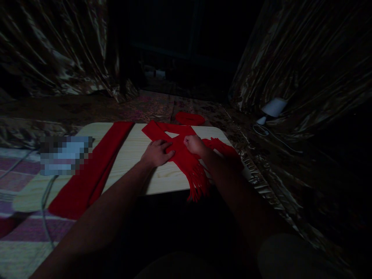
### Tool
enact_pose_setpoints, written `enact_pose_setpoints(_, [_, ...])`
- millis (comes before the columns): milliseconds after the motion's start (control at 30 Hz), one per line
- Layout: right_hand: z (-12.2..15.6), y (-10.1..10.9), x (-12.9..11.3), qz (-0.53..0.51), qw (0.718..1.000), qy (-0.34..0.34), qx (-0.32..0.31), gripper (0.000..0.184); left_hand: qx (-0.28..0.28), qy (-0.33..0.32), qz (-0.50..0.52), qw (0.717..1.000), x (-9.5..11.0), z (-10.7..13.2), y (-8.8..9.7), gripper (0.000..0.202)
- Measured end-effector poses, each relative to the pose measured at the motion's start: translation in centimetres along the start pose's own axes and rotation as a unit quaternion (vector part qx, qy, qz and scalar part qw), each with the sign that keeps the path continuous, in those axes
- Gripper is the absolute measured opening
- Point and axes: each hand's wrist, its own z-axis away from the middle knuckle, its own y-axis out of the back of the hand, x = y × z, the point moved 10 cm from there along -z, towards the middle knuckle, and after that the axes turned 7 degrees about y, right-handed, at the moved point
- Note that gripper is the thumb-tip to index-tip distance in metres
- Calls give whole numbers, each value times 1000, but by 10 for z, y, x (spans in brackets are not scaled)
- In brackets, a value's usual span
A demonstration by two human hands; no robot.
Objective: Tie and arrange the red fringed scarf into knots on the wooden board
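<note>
A red scarf with a fringed end lies on a pale wooden board. Its strips cross and leave a small gap near the far edge, and the fringe hangs over the near edge. My left hand rests flat with its fingers spread, partly on the scarf and partly on the bare wood. Curled closed over the crossing, my right hand grips the scarf's cloth. More red cloth with a fringe lies to the right, partly behind my right forearm.
A long folded red cloth lies across the board's left part. Beside it is a blurred-out device with a cable. Behind the board sits a rounded red item. A small white lamp stands at right, below dark curtains.
</note>
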Motion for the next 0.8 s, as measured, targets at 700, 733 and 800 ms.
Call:
enact_pose_setpoints(700, [53, 90, 103, 122, 958, -226, 125, 69, -33, 14, 4, 999, -4, -2, -3, 54])
enact_pose_setpoints(733, [46, 83, 90, 99, 967, -198, 125, 58, -34, 17, 7, 999, -4, -2, -3, 55])
enact_pose_setpoints(800, [35, 66, 62, 40, 982, -144, 116, 41, -35, 23, 12, 999, -6, -2, -2, 55])
